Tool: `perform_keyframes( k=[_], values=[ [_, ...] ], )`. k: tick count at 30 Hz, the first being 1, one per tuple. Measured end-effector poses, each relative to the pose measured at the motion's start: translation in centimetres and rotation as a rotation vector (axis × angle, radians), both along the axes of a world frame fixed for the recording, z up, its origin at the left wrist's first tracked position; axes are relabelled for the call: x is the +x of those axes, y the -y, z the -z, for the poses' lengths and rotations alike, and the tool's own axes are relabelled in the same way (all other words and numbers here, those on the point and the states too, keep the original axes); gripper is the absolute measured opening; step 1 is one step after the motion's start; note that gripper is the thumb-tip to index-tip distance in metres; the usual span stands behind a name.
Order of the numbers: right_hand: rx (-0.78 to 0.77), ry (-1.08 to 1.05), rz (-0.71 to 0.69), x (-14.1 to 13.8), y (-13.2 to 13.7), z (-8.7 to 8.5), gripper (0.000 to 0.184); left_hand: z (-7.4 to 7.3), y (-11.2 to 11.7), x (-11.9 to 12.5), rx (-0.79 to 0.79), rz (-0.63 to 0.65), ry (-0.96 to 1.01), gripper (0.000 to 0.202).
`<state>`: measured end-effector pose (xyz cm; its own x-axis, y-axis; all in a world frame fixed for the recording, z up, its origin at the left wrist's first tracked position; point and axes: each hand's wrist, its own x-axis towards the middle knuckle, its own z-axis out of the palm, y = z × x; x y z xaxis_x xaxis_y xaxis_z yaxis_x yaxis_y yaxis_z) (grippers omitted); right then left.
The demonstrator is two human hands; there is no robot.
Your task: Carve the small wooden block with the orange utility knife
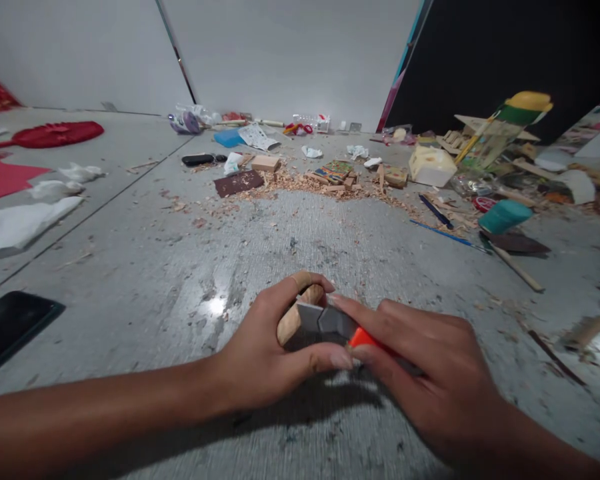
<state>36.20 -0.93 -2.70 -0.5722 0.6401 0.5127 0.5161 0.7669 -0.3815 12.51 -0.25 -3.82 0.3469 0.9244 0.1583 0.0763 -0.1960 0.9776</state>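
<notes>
My left hand (267, 347) is closed around a small pale wooden piece (289, 325) low in the middle of the head view. Part of the wood lies hidden behind my fingers. My right hand (425, 360) grips a utility knife (363, 337) with an orange body and a wide grey blade. The blade lies against the wood, with its tip end beside my left fingers. My left thumb reaches along below the blade, close to my right thumb. Most of the knife's handle is covered by my right palm.
Wood shavings (305, 183) lie in an arc ahead, around a wooden block (265, 164) and brown sandpaper (238, 183). At left are a phone (17, 327) and white tissue (27, 223). A blue paintbrush (450, 235), a teal object (505, 216) and a clutter-filled jar (495, 137) stand right.
</notes>
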Motion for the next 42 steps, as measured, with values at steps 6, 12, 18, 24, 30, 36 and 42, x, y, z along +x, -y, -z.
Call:
perform_keyframes(
  k=[6, 12, 18, 24, 30, 36, 42],
  values=[
    [-0.117, -0.044, -0.135, -0.4, 0.0, 0.0, 0.038, 0.3, -0.5, -0.9, 0.186, 0.015, -0.121, 0.084],
    [-0.110, -0.039, -0.131, -0.2, 0.1, 0.4, 0.037, 0.1, -0.9, -1.2, 0.264, 0.016, -0.185, 0.095],
    [-0.102, -0.067, -0.132, -0.1, -0.1, 0.8, 0.034, 0.5, -1.1, -1.1, 0.133, 0.067, -0.106, 0.086],
    [-0.096, -0.066, -0.115, -0.1, -0.1, 0.7, 0.032, 0.6, -1.2, -1.5, 0.051, 0.151, -0.051, 0.087],
    [-0.074, -0.042, -0.097, 0.2, -0.3, 0.7, 0.032, 0.1, -1.0, -1.2, 0.004, 0.103, -0.064, 0.079],
    [0.018, -0.008, -0.057, 0.3, 0.0, 0.5, 0.035, -0.2, -0.7, -0.8, 0.032, 0.039, -0.061, 0.066],
    [0.049, -0.020, 0.041, 0.3, 0.0, 0.5, 0.039, -0.3, -0.2, -0.6, 0.014, -0.028, -0.091, 0.058]
  ],
)
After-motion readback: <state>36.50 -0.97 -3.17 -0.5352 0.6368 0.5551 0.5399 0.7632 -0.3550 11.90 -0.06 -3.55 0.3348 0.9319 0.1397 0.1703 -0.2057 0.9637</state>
